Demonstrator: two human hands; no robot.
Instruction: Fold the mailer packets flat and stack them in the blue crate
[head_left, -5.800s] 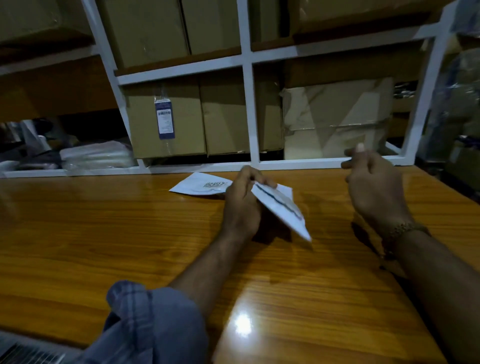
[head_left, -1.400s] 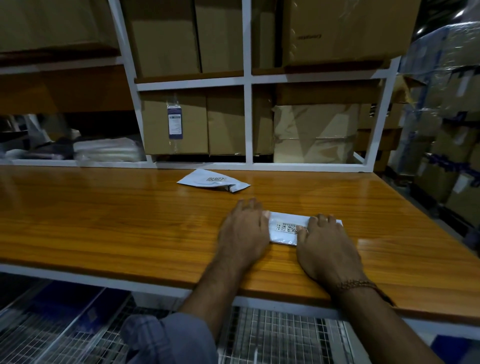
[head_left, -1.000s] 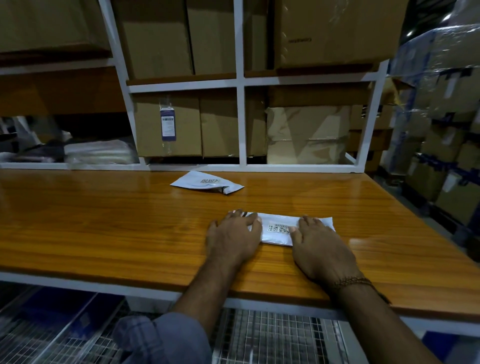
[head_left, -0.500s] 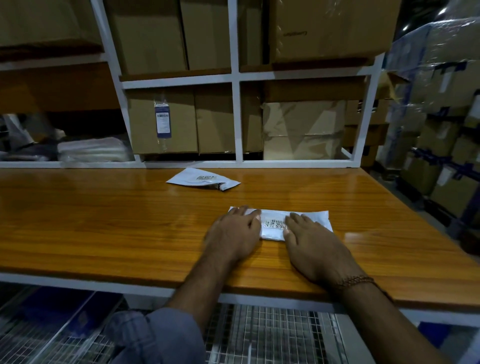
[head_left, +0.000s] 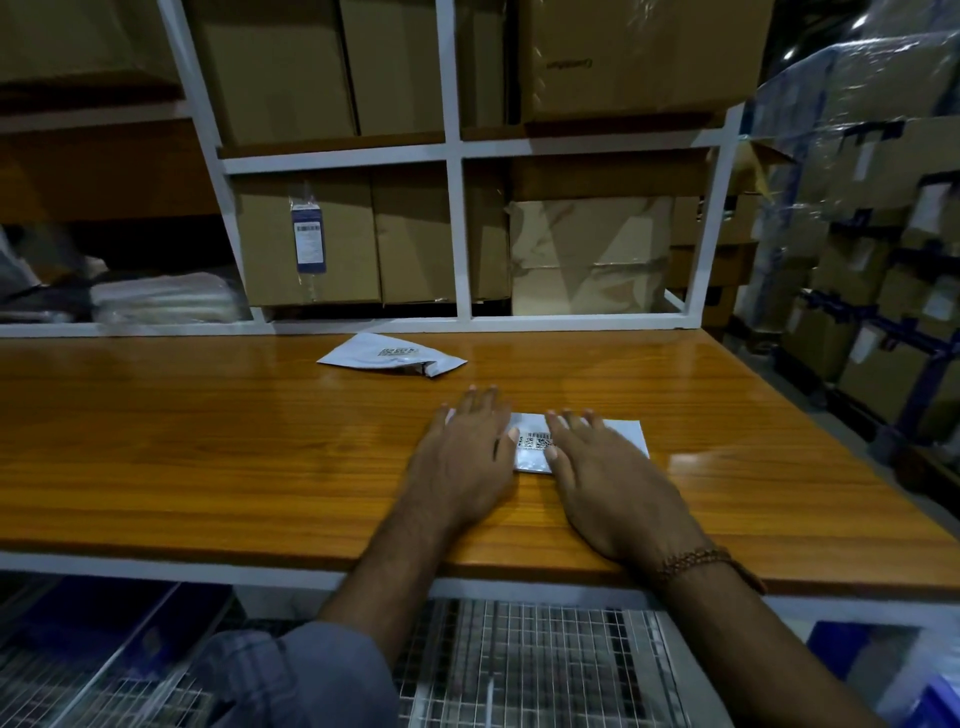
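White and slightly glossy, the folded mailer packet (head_left: 535, 452) lies flat on the orange-brown wooden table (head_left: 208, 441), near its front edge and a little right of the middle. What shows of it between the hands is a small rectangle with a printed barcode label on its upper face; a pale corner also shows at the right, beyond the right hand's knuckles. Its edges look straight and its surface smooth, pressed down against the wood.

The left hand (head_left: 462, 462) lies palm-down over the packet's left end, its fingers (head_left: 480, 402) stretched out straight and together — flattened on the packet and the table, not curled round anything. The right hand (head_left: 608, 478) lies the same way over the right part, fingers (head_left: 566, 423) straight and spread a little, the thumb lying along the packet's near edge. A beaded bracelet (head_left: 696, 561) circles the right wrist.

Farther back on the table, well apart from the hands, lies a second mailer packet (head_left: 389, 358) — white too, with a printed label, less neat, one end puckered and open toward the right.

Behind the table stands a white shelf frame (head_left: 460, 234) packed with cardboard boxes (head_left: 311, 239); one box carries a hanging blue-and-white tag (head_left: 308, 239). Under the table's front edge a wire-mesh shelf (head_left: 519, 660) shows, and something blue (head_left: 104, 623) lies low on the left; whether it is the crate I cannot tell.
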